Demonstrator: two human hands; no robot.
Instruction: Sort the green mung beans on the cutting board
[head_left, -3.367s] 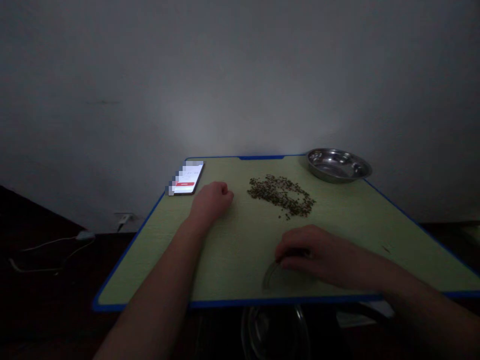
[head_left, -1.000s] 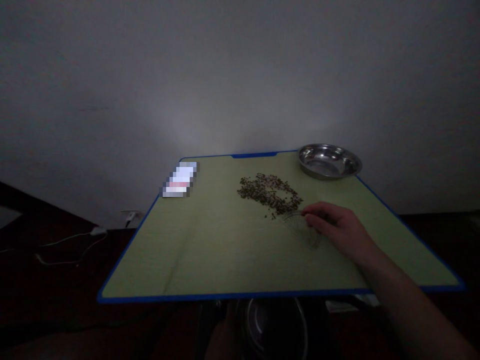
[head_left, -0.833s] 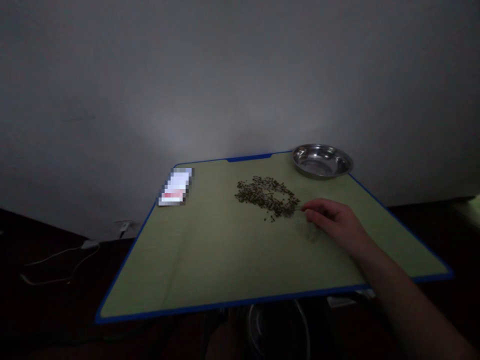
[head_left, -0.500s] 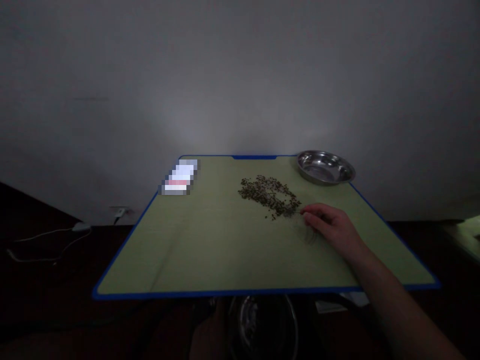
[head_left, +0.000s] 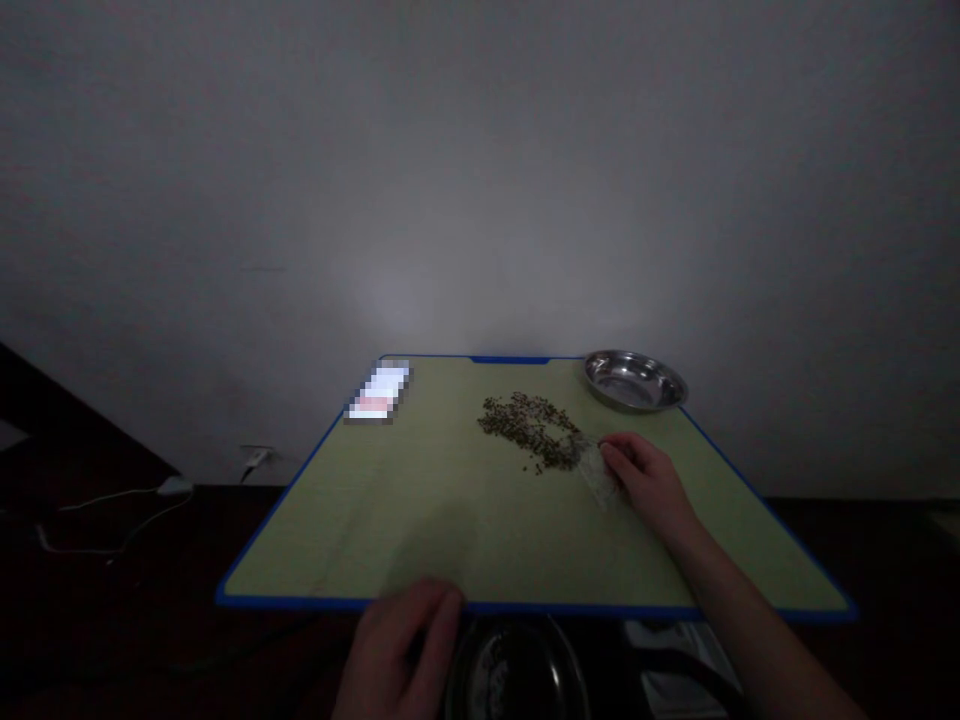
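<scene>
A person's right hand pinches a clear item between thumb and fingers at the right end of a scatter of small dark pieces on a pale green surface with a blue edge. The scatter lies near the middle, a bare patch showing within it and a few pieces loose on its near side. The left hand, fingers curled, is in shadow at the near edge; I cannot tell whether its grip holds anything. A shiny metal bowl stands at the far right corner, across from a lit phone at far left. Below the near edge, a round, glossy vessel shows beside the left hand.
</scene>
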